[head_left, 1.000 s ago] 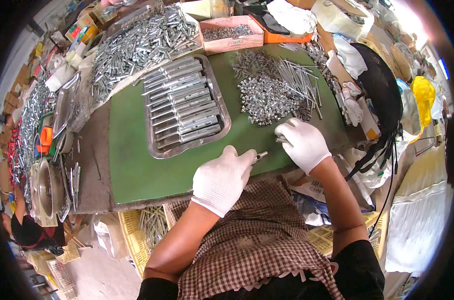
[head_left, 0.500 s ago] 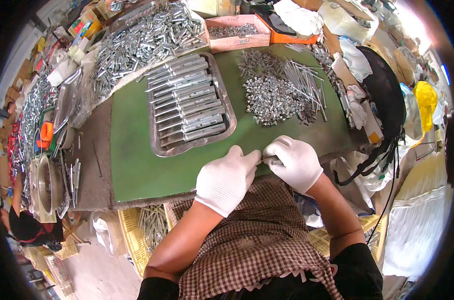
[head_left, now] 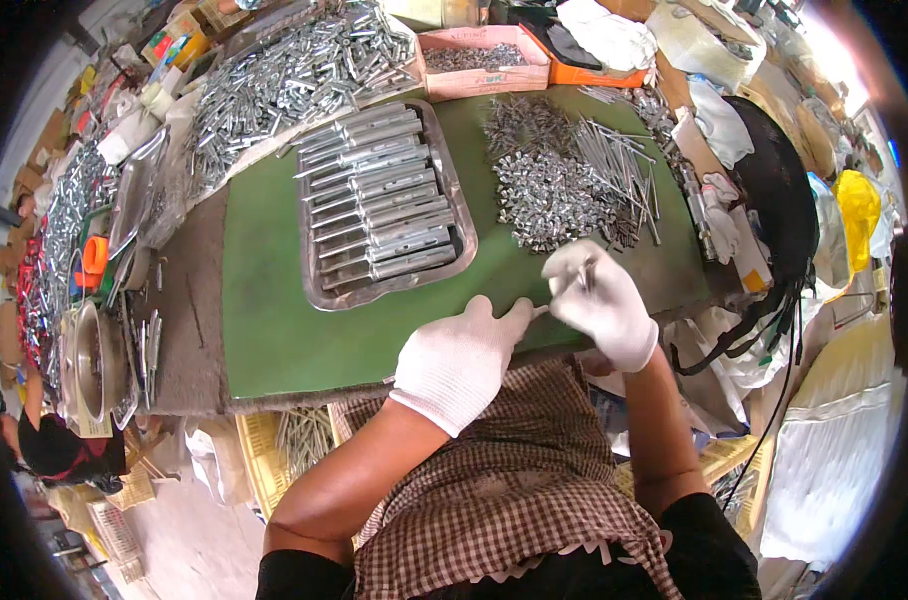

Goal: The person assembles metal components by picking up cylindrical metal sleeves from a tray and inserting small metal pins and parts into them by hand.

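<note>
My left hand [head_left: 456, 362], in a white knit glove, is closed round a slim metal piece [head_left: 541, 310] near the table's front edge. Only the tip by the thumb and a bit of the other end behind the palm show; the glove hides the middle. Just to the right, my gloved right hand [head_left: 606, 308] is raised with curled fingers, a small greyish thing between them that I cannot make out. Beyond it lie a heap of small shiny metal caps [head_left: 549, 205], a bundle of long thin pins [head_left: 624, 165] and a heap of small dark parts [head_left: 524, 122].
A steel tray [head_left: 466, 240] holds a row of metal tubes with thin rods [head_left: 404, 225] on the green mat [head_left: 264, 330]. Behind are a pink box [head_left: 534, 75] of small parts and a big pile of metal pieces [head_left: 274, 90]. A black bag [head_left: 774, 180] stands right; another person's arm shows far left.
My right hand has lifted away from my left fingertips, moving up and right toward the heap of caps. My left hand stays nearly in place, still gripping the metal piece.
</note>
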`<state>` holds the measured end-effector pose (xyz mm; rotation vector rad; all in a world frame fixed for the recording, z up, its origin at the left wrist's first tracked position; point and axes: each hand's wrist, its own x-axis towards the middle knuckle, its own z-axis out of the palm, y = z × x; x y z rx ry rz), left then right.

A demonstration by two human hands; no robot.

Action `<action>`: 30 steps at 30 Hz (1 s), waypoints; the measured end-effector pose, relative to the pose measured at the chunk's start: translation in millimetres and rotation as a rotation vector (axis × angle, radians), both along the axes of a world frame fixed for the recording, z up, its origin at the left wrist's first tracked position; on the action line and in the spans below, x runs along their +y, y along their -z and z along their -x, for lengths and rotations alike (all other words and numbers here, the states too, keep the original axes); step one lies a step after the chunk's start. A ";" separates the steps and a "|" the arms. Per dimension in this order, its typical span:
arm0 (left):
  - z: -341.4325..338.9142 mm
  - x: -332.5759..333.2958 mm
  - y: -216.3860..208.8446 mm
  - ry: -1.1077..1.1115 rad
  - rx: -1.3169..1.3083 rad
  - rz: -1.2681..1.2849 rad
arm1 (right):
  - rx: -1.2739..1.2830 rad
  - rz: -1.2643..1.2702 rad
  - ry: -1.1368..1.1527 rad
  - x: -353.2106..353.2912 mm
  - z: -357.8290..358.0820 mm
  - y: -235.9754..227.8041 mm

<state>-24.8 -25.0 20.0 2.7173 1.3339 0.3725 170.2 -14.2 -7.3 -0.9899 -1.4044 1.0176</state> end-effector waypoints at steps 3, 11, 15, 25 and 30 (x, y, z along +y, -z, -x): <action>-0.2 -1.2 -4.8 0.015 0.005 -0.040 | 0.982 0.311 -0.137 7.0 17.1 -5.9; -3.6 3.7 -7.4 0.039 0.058 0.026 | 0.824 0.152 -0.023 7.3 34.6 9.6; -11.9 9.5 -7.8 0.041 0.105 -0.012 | 0.597 0.108 0.131 2.3 41.9 3.0; 57.8 -44.9 -5.7 -0.198 -0.008 -0.026 | 0.976 0.172 -0.094 6.0 10.7 18.1; 187.9 -129.7 -2.1 -0.666 0.076 0.050 | 0.761 0.273 -0.010 3.5 22.1 8.8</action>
